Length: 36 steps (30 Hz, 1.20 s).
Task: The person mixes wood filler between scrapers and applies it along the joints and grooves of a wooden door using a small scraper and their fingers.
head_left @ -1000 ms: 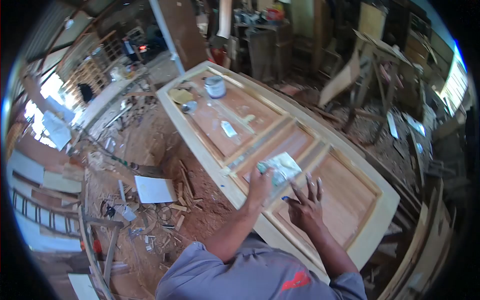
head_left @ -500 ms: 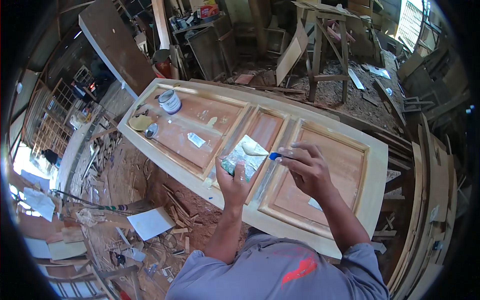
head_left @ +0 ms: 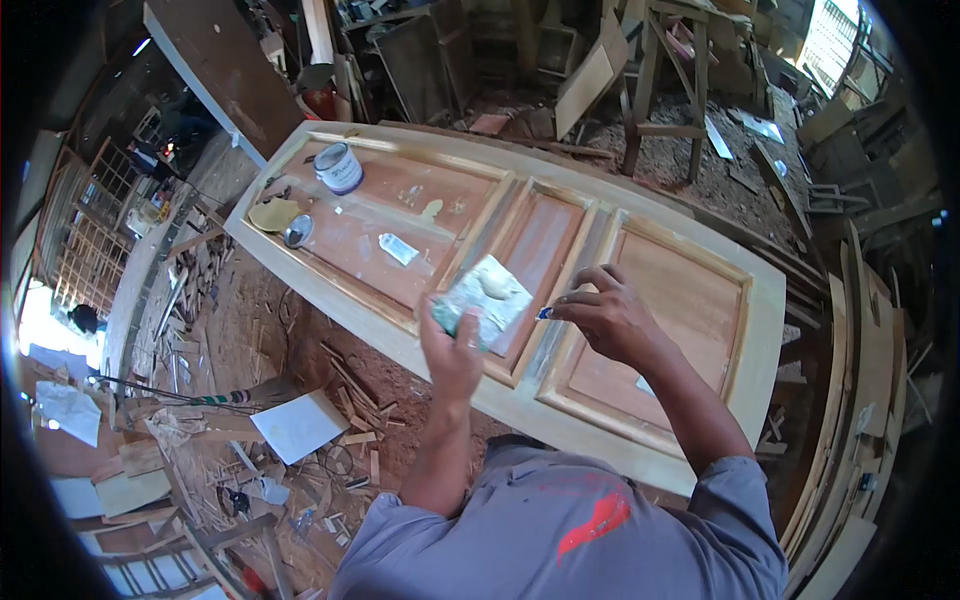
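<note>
My left hand (head_left: 455, 350) grips a flat, pale board (head_left: 505, 310) with a greenish edge, held up over the door's near edge. A lump of creamy putty (head_left: 494, 286) lies on its top. To the right, my right hand (head_left: 605, 315) pinches a small blue item (head_left: 545, 313) between its fingertips, apart from the board; its exact kind is too small to tell. Both hands are above a wooden panel door (head_left: 760, 330) lying flat. On its far-left panel stand an open tin (head_left: 338, 168), a round metal lid (head_left: 298, 231) and a white tube (head_left: 398, 249).
A yellowish sheet (head_left: 274, 215) lies beside the lid. Wood scraps (head_left: 365, 400) and a white board (head_left: 300, 427) litter the floor at left. A wooden trestle (head_left: 665, 130) stands behind the door, and long planks (head_left: 850, 380) lean at right.
My right hand has turned slightly, and the blue item now sits a little farther from the board. The left hand and board have shifted slightly left. The whole view has tilted a bit.
</note>
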{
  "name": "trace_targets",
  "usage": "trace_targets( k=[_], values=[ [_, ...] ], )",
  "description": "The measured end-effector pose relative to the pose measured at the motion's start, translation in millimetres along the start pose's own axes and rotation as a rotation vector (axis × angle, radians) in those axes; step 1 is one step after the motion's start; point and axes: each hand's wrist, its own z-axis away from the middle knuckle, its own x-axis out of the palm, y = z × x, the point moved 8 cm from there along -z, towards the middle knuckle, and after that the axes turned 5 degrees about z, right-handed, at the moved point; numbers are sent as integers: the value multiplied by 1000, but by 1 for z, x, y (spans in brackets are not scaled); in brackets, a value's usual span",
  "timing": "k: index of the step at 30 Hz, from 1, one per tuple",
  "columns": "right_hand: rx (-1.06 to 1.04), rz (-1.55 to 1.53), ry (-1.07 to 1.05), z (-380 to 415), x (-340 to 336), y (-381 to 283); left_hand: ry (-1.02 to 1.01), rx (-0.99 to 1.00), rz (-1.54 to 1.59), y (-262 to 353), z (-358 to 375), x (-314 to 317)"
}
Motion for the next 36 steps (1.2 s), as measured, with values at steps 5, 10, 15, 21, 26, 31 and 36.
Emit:
trace_targets(
  k=[5, 10, 15, 21, 26, 31, 36],
  values=[
    [701, -548, 56, 99, 79, 71, 103, 30, -201, 11, -8, -57],
    [1243, -738, 365, 235, 164, 148, 147, -113, -79, -36, 4, -108],
    [1200, -370, 308, 233, 202, 188, 160, -250, 5, -62, 23, -107],
    [1227, -357, 205, 207, 206, 205, 151, -239, -26, -65, 32, -109],
    [1051, -188, 200, 194, 211, 196, 160, -289, -30, -75, 38, -117],
    [827, 112, 252, 183, 215, 216, 144, -282, -70, -70, 37, -113],
    [659, 253, 90, 165, 222, 218, 126, -268, -88, -77, 36, -122]
  ],
)
